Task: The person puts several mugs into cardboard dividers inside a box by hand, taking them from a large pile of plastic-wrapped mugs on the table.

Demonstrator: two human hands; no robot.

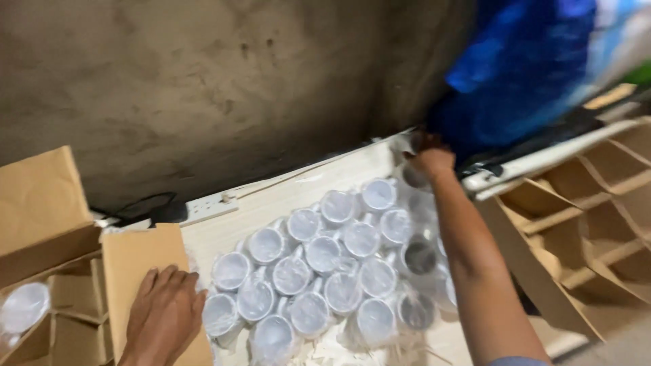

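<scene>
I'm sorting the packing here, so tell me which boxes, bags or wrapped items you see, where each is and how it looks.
Brown cardboard box: far left, flaps open, the left hand flat on one flap.
Divided cardboard box: right, brown, open cells.
Plastic-wrapped white mugs: centre, clustered on the pale table.
Blue plastic bag: top right, blurred, at the right hand.

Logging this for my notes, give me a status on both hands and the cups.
Left hand flat on cardboard box flap. Right hand reaching to blue bag, grip blurred. Wrapped white cups clustered on table between.
</scene>
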